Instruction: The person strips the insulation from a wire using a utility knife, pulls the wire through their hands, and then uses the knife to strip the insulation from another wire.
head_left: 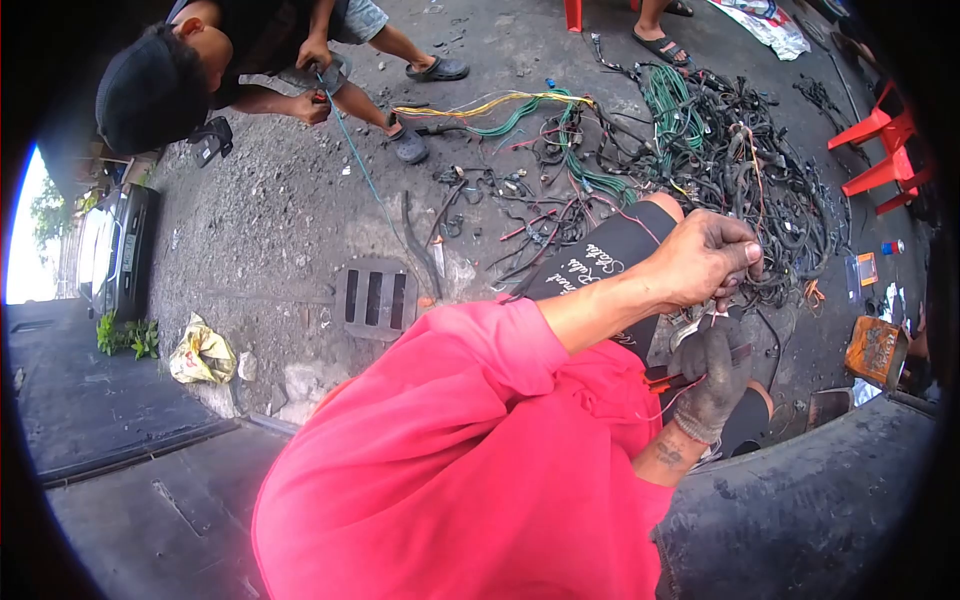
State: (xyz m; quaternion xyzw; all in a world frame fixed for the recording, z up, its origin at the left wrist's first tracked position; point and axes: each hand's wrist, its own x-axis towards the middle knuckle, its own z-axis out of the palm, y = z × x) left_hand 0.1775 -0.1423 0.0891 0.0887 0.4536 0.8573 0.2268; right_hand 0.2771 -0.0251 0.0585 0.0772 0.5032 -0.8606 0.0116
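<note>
My left hand, bare and dirt-stained, is closed in a pinch just above the other hand, on what looks like the end of a thin wire. In a grey work glove, my right hand is wrapped round a tool with an orange-and-black handle; its kind is partly hidden by the fingers. A flat grey metal part shows past the glove. A thin pink wire loops from the glove over my lap. Both hands are above my dark shorts, close together.
A large tangled heap of wiring harnesses lies on the ground beyond my knees. A co-worker at upper left pulls a blue cord. Red plastic chairs, a rusty box, a drain grate and a yellow sack surround me.
</note>
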